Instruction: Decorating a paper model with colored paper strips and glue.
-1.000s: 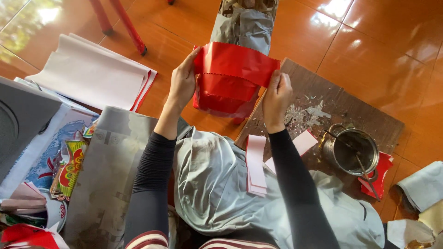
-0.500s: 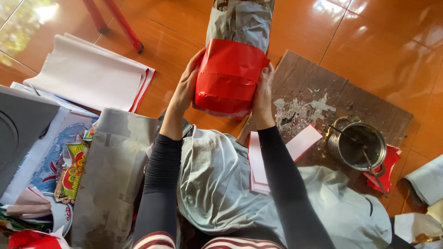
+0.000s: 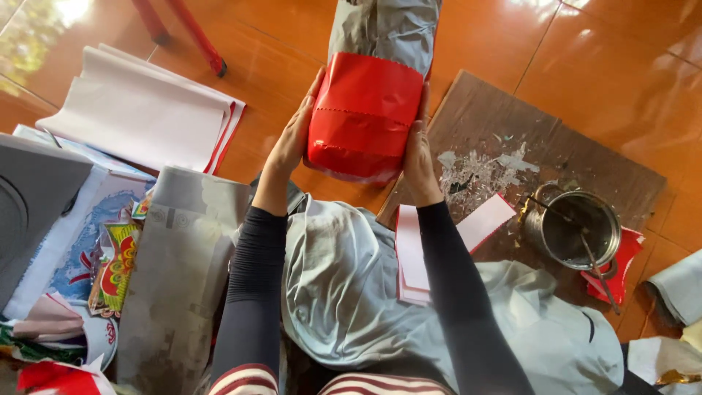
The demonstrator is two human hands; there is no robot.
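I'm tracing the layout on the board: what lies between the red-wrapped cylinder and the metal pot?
In the head view, pale paper scraps litter the wooden board between the red-wrapped cylinder and the metal pot; the right hand is there too.

Grey roll (image 3: 384, 29) top cut off by frame edge.

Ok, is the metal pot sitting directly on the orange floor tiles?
No, the metal pot stands on the dark wooden board, partly over a red sheet, to the right of the right hand.
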